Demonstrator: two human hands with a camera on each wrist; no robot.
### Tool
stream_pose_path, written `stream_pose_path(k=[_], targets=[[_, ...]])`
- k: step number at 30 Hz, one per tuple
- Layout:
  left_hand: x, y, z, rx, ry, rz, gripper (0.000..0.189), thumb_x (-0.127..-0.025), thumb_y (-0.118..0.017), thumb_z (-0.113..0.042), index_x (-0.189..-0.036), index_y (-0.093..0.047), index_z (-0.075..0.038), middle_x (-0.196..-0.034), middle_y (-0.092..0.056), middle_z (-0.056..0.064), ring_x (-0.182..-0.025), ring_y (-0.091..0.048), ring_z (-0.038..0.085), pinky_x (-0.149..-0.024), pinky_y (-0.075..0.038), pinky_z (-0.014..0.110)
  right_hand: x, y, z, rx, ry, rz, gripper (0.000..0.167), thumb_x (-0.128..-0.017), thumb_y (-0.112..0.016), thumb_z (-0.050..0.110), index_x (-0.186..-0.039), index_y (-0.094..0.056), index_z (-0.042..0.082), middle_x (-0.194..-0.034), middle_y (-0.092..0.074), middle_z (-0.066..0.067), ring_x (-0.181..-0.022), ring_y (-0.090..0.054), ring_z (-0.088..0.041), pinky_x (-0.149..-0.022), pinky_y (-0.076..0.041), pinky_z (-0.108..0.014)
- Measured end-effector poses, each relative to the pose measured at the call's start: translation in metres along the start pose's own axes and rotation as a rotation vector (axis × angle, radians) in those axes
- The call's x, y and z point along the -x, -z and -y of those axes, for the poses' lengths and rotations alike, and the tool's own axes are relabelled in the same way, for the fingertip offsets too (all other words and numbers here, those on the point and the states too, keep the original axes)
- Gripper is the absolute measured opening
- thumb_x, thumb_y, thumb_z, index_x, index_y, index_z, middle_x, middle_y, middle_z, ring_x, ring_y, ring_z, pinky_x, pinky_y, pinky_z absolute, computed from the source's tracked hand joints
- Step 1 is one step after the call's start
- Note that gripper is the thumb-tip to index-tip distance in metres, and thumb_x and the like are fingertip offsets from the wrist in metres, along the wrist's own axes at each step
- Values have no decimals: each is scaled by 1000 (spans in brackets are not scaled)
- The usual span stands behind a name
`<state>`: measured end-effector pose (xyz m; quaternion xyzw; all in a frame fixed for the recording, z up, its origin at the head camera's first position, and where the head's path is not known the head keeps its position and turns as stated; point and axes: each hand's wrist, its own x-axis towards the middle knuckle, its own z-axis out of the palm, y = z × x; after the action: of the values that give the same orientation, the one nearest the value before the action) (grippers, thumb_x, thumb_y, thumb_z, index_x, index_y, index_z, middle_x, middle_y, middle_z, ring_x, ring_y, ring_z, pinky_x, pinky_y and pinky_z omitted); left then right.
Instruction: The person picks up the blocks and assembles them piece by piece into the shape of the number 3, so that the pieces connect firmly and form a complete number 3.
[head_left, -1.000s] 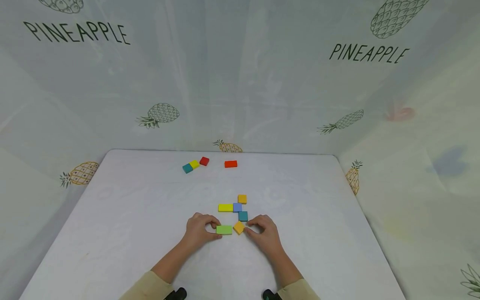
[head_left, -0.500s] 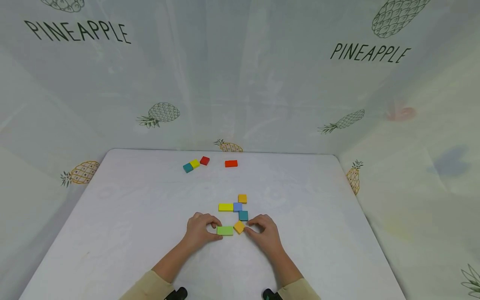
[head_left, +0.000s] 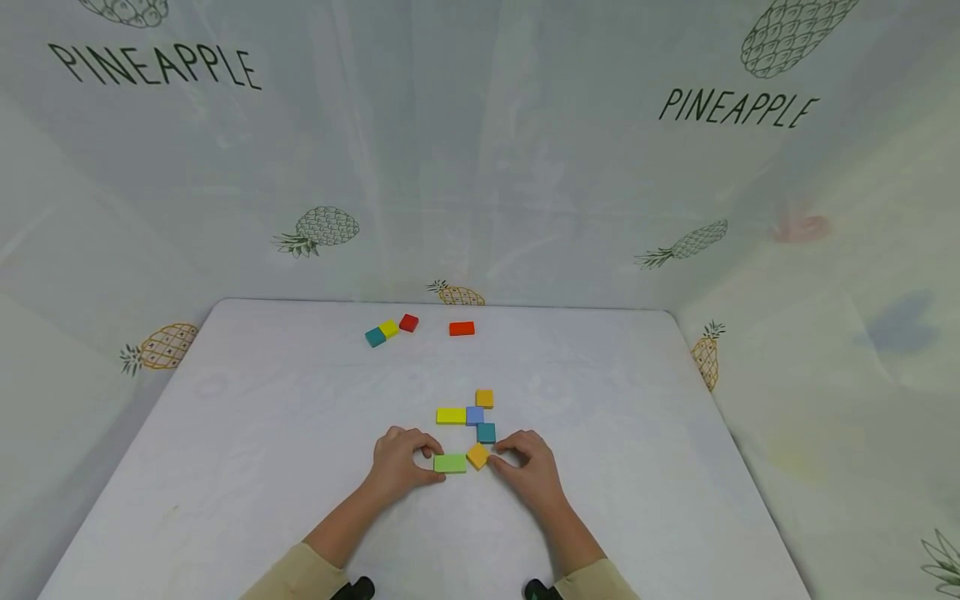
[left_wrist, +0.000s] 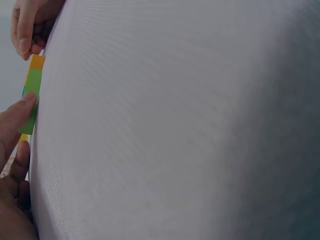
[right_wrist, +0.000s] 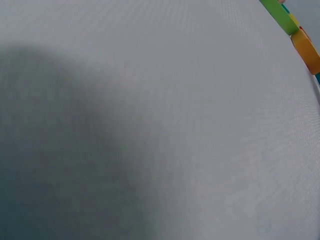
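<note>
My left hand [head_left: 401,457] pinches a light green rectangular block [head_left: 450,464] at its left end, the thumb along the near side. In the left wrist view, the thumb lies across this green block [left_wrist: 32,97]. Just right of it an orange square block [head_left: 477,456] lies turned cornerwise. My right hand [head_left: 531,467] is at this block's right corner, thumb and forefinger bent and apart. The right wrist view shows the orange block [right_wrist: 306,51] meeting the green block's end, with no right-hand fingers in sight. A teal block [head_left: 486,432] lies just beyond.
Beyond the teal block, a blue block [head_left: 475,416], a yellow block [head_left: 451,416] and another orange block [head_left: 484,398] form a stepped group. Near the far edge of the white table [head_left: 600,392] lie teal [head_left: 376,337], small yellow [head_left: 388,328], red [head_left: 408,322] and orange-red [head_left: 462,328] blocks.
The green block has shifted slightly toward the person and a touch right, with the left hand still pinching it. The right hand and the other blocks stay in place.
</note>
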<state>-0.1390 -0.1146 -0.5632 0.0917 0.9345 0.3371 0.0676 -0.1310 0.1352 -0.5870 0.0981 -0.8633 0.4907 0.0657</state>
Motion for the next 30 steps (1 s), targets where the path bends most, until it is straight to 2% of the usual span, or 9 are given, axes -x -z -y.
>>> stream_pose_path(k=[9,19,30], targets=[[0,0,0,-10,0,-1,29,-66,-91,-30,-86,-70,-31,-75,-50,-14,-85,-40,14,-75,-31,37,0,0,0,11,-19,5,14,-81,-82,26,-92,-73,27,-90,-63,18,-89,-54,-9,-80,-47,-27],[0,0,-1,-3,-2,-2,29,-66,-91,-29,-86,-70,-31,-76,-51,-13,-84,-39,14,-75,-30,38,1,0,-1,-9,28,-13,16,-79,-83,21,-91,-73,25,-89,-64,16,-88,-55,-9,-80,-47,-28],[0,0,1,6,-12,-1,29,-66,-91,-30,-87,-70,-31,-76,-50,-15,-85,-39,14,-75,-30,38,0,0,-1,-13,32,-6,16,-79,-83,19,-91,-73,23,-88,-64,16,-87,-55,-9,-78,-47,-27]])
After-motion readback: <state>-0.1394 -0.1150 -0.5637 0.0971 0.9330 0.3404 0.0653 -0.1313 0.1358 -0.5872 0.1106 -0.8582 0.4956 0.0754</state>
